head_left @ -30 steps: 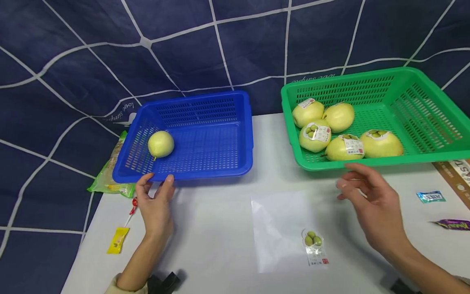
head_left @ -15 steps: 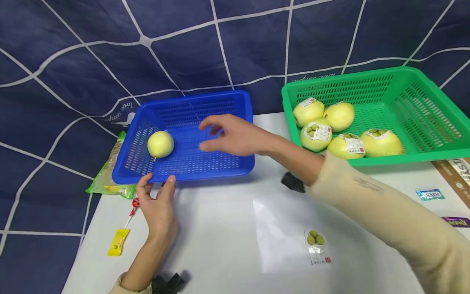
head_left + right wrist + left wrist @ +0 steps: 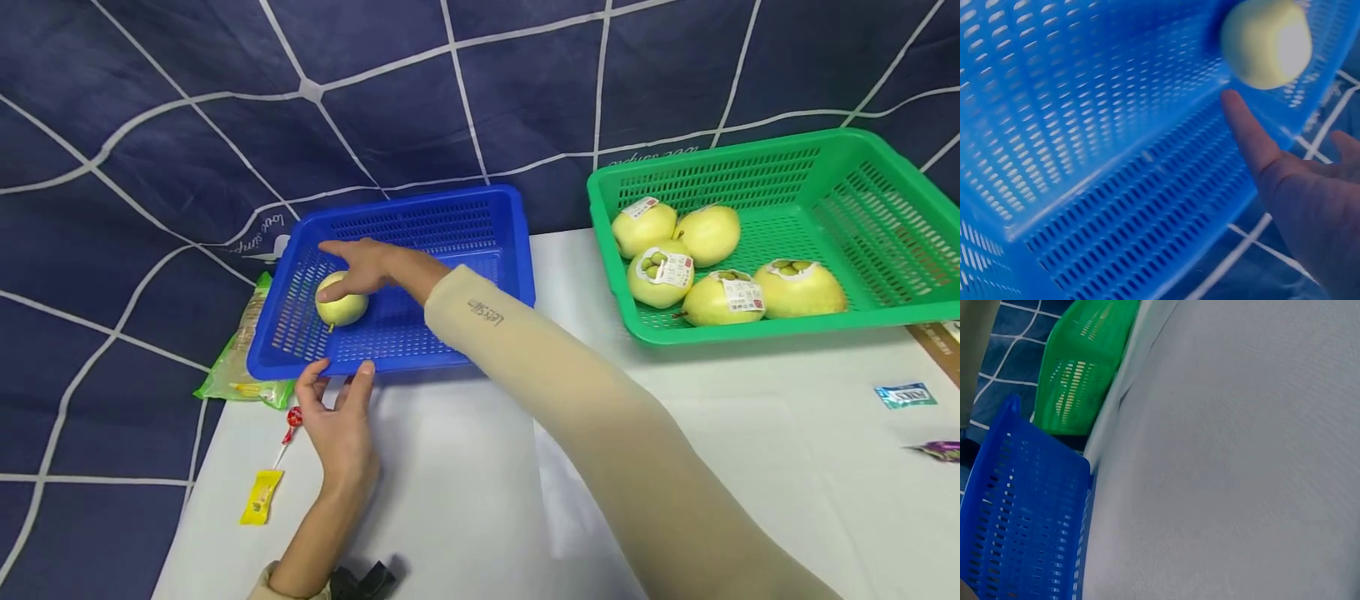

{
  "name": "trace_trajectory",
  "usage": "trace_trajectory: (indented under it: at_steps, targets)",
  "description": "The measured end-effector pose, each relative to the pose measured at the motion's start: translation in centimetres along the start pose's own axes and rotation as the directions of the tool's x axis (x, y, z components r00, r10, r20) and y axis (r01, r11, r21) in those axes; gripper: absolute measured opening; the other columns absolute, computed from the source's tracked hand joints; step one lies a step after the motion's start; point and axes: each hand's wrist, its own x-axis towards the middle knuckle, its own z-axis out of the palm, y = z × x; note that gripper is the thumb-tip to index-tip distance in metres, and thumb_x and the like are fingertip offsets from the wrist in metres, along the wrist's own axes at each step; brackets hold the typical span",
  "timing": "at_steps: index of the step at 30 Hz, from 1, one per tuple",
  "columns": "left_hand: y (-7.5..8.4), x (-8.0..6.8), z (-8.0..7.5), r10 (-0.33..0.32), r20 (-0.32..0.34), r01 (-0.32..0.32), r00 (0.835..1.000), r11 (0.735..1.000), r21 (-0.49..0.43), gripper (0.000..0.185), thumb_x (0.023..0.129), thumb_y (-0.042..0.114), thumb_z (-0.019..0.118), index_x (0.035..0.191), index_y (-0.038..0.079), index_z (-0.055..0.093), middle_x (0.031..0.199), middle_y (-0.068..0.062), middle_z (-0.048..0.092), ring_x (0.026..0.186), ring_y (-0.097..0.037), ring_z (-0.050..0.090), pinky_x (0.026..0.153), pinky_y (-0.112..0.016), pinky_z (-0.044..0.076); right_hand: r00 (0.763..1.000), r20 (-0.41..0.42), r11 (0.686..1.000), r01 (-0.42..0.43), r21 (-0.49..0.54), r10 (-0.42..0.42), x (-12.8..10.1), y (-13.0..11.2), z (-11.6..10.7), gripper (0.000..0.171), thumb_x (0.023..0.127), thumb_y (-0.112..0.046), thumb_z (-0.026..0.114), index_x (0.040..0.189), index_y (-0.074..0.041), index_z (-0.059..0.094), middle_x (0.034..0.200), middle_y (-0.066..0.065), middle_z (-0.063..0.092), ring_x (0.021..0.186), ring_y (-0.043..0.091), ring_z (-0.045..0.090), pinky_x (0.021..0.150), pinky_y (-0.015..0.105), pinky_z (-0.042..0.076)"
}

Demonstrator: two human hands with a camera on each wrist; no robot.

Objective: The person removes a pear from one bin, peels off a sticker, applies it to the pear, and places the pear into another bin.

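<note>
White table (image 3: 465,467) — navy gridded backdrop (image 3: 187,125)

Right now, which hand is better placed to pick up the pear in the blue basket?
The right hand: it reaches across into the blue basket, fingers open at the pear. The left hand rests outside, at the basket's front rim.

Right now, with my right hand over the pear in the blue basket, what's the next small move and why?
Probably curl the right hand around the round yellow pear: its fingers are straight and reach just past the fruit, while the left hand steadies the blue plastic basket.
</note>
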Motion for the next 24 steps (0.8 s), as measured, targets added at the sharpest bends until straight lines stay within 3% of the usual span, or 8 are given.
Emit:
trace_trajectory:
  at_steps: [4,7,10,13,15,17,19,24]
  targets:
    - [-0.2,-0.1,0.3,-0.006,0.003,0.005,1.000,1.000,0.019,0.050,0.085,0.007,0.078,0.125,0.017,0.048,0.125,-0.005,0.035,0.103,-0.025,0.057,0.085,-0.021,0.053,0.998,0.033,0.996,-0.056,0.073,0.053,0.6,1.1,0.9,0.086,0.092,-0.047,0.066,0.159,-0.031,0.014,0.163,-0.002,0.016,0.145,0.016,0.021,0.106,0.040,0.040]
    - [-0.2,-0.1,0.2,0.005,-0.004,-0.005,1.000,1.000,0.016,0.050,0.085,0.006,0.077,0.124,0.016,0.048,0.125,-0.005,0.034,0.101,-0.025,0.057,0.083,-0.020,0.053,0.994,0.093,0.988,-0.068,0.141,0.055,0.8,1.6,1.9,0.087,0.090,-0.044,0.070,0.159,-0.033,0.017,0.161,-0.002,0.020,0.138,0.018,0.031,0.094,0.046,0.050]
    - [-0.1,0.0,0.0,0.021,-0.011,-0.021,1.000,1.000,0.008,0.049,0.085,0.005,0.077,0.124,0.016,0.049,0.125,-0.006,0.035,0.098,-0.024,0.057,0.081,-0.019,0.053,0.994,0.110,0.994,-0.027,0.106,0.015,1.1,1.9,2.6,0.085,0.090,-0.041,0.071,0.158,-0.028,0.023,0.159,-0.004,0.027,0.138,0.015,0.032,0.103,0.037,0.043]
    - [-0.1,0.1,-0.3,0.027,-0.002,-0.027,1.000,1.000,0.014,0.050,0.085,0.006,0.078,0.125,0.015,0.048,0.125,-0.006,0.035,0.098,-0.024,0.057,0.081,-0.020,0.053,0.998,0.068,1.000,0.016,-0.014,-0.015,1.3,1.9,2.9,0.078,0.091,-0.041,0.070,0.156,-0.023,0.030,0.157,-0.003,0.032,0.142,0.012,0.027,0.110,0.026,0.030]
    - [-0.1,0.1,-0.3,0.029,0.001,-0.029,1.000,0.999,0.018,0.050,0.085,0.007,0.078,0.125,0.014,0.048,0.125,-0.006,0.034,0.098,-0.025,0.057,0.082,-0.020,0.053,0.999,0.040,0.998,0.028,-0.063,-0.025,1.5,1.7,3.0,0.076,0.091,-0.041,0.069,0.155,-0.024,0.031,0.157,0.000,0.031,0.143,0.015,0.024,0.110,0.026,0.028]
    - [-0.2,0.1,-0.3,0.032,0.000,-0.032,0.999,0.999,0.015,0.051,0.086,0.006,0.077,0.126,0.012,0.047,0.125,-0.007,0.034,0.099,-0.026,0.057,0.082,-0.021,0.053,0.999,0.045,0.997,0.026,-0.070,-0.023,1.8,1.5,3.1,0.078,0.092,-0.042,0.069,0.156,-0.027,0.029,0.159,0.003,0.026,0.144,0.017,0.021,0.108,0.029,0.030]
    - [-0.3,0.0,-0.3,0.035,-0.002,-0.035,0.999,0.999,0.005,0.051,0.086,0.005,0.077,0.127,0.010,0.046,0.125,-0.007,0.035,0.099,-0.026,0.058,0.082,-0.021,0.054,0.998,0.060,0.999,0.024,-0.022,-0.023,2.2,1.3,3.3,0.079,0.092,-0.039,0.070,0.157,-0.028,0.026,0.158,0.005,0.027,0.140,0.020,0.028,0.103,0.033,0.039]
    - [-0.4,0.1,-0.2,0.040,0.001,-0.040,0.999,0.999,-0.017,0.049,0.085,0.002,0.076,0.124,0.013,0.048,0.124,-0.007,0.036,0.096,-0.023,0.059,0.083,-0.021,0.054,0.998,0.049,0.996,0.044,0.075,-0.048,3.0,1.2,3.6,0.067,0.092,-0.018,0.072,0.151,-0.020,0.041,0.137,0.006,0.045,0.106,0.017,0.051,0.078,0.033,0.056]
